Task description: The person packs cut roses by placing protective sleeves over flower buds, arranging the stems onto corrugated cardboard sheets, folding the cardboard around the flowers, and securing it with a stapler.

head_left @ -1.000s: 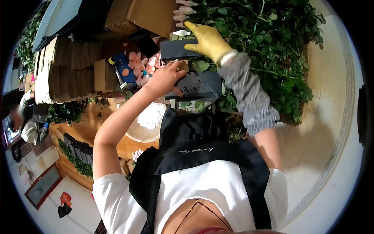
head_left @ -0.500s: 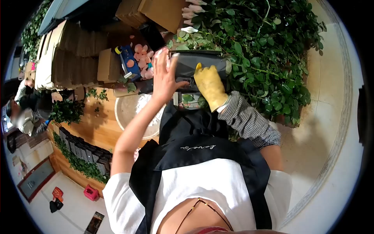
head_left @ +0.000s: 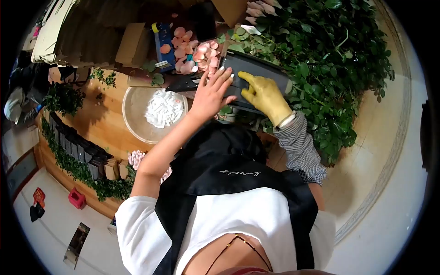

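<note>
A dark grey flat sheet or wrap [head_left: 247, 66], with a darker edge along its near side, lies in front of me. My bare left hand [head_left: 211, 93] is at its left end, fingers stretched out and fingertips on or just above it. My right hand [head_left: 268, 96], in a yellow glove with a checked sleeve, lies over its right part. The index finger and thumb of the glove are apart; the other fingers curl partly out of sight. I see nothing held in either hand. Loose pink petals [head_left: 206, 55] lie just beyond my left hand.
A heap of leafy green stems [head_left: 321, 68] fills the right side. Rose heads in pale sleeves [head_left: 261, 9] lie at the back. To the left are a round tub [head_left: 129, 117] of small white pieces, a blue box [head_left: 165, 50], and stacked cardboard [head_left: 91, 32]. Another person works far left.
My left hand has come down and right onto the grey sheet. My gloved hand has shifted right and its thumb has spread from the index finger. The sheet now sits tilted; the view has turned.
</note>
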{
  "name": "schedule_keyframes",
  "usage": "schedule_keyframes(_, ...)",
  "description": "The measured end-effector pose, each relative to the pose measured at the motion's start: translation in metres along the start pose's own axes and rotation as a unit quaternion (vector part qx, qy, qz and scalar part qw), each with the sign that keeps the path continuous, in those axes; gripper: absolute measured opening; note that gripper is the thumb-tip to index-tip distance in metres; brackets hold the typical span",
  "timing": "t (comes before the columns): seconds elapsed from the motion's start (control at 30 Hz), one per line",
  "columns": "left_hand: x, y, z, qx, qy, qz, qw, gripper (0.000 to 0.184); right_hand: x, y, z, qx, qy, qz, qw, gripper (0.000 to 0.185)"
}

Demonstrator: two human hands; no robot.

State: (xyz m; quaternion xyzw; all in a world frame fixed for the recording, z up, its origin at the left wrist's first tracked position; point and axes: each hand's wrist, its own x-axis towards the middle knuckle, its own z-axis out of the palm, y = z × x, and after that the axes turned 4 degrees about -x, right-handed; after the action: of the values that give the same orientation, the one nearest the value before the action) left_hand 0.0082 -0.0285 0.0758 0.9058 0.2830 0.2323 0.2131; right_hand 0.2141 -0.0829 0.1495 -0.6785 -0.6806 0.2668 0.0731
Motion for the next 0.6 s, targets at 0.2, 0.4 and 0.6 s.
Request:
schedule_keyframes(0.2,-0.071,-0.057,-0.006,-0.128,0.029,-0.160,0.978,0.055,-0.003,0.006,0.000,-0.015,0.041,-0.080,0.996,0.049)
schedule_keyframes(0.4,-0.071,-0.126,-0.026,0.115,-0.100,-0.100,0.983,0.068,-0.001,-0.002,-0.006,-0.020,-0.003,-0.035,0.999,0.050)
schedule_keyframes(0.6,-0.047,-0.143,-0.031,0.151,-0.193,-0.018,0.969,0.066,0.001,-0.004,-0.007,-0.011,0.002,-0.024,1.000,0.050)
